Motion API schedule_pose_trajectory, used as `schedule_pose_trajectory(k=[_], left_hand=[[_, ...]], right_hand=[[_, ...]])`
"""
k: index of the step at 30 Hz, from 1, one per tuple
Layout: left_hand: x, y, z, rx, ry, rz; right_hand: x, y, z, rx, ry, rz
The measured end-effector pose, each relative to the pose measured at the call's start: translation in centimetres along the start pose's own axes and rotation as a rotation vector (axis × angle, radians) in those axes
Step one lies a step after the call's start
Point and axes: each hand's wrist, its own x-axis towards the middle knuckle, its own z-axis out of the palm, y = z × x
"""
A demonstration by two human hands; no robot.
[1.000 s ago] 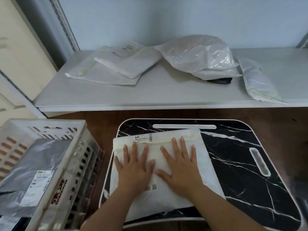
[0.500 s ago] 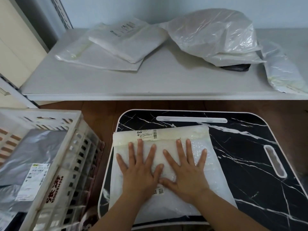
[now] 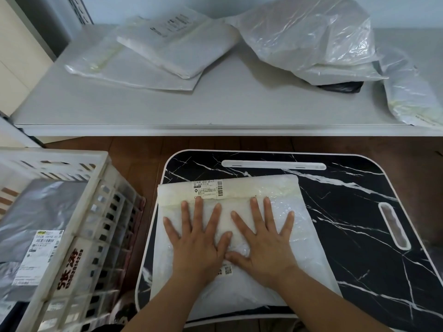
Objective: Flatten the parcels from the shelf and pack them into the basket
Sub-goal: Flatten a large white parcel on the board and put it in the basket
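A white bubble-wrap parcel with a label near its far edge lies flat on the black marble-pattern lap table. My left hand and my right hand press down on it side by side, palms flat and fingers spread. The white slatted basket stands to the left, with a grey parcel bearing a white label inside. On the white shelf behind lie flat white parcels, a puffy clear-plastic parcel and another white parcel at the right.
A black packet peeks out under the puffy parcel on the shelf. Dark wooden floor shows between shelf, basket and lap table. A cream cabinet stands at the far left.
Both hands have slid a little further up the parcel and spread wider. The view has moved closer to the shelf.
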Motion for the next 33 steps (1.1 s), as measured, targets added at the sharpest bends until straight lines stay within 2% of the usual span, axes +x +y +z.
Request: schedule_pose_trajectory(k=[11, 16, 20, 23, 26, 30, 33], left_hand=[[0.5, 0.0, -0.6, 0.011, -0.072, 0.001], [2.5, -1.4, -2.4, -0.02, 0.022, 0.098], [4.3, -2.3, -2.9, -0.032, 0.012, 0.03], [5.1, -2.2, -2.4, -0.022, -0.086, 0.036], [5.3, -2.0, -2.0, -0.006, -0.129, 0.027], [5.4, -2.1, -1.2, -0.007, -0.071, 0.017], [5.4, -2.1, -1.1, -0.001, -0.096, 0.02]], right_hand=[[0.3, -0.1, -0.3, 0.006, -0.06, 0.015], [3.5, -1.6, -2.2, 0.158, 0.13, 0.079], [6.7, -2.7, -2.5, 0.101, 0.003, -0.042], [7.5, -2.8, -1.7, 0.08, -0.11, -0.063], [7.8, -2.8, -1.2, 0.034, -0.157, -0.046], [7.9, -2.7, -1.2, 0.021, -0.167, -0.041], [7.9, -2.7, -1.2, 0.035, -0.175, -0.04]])
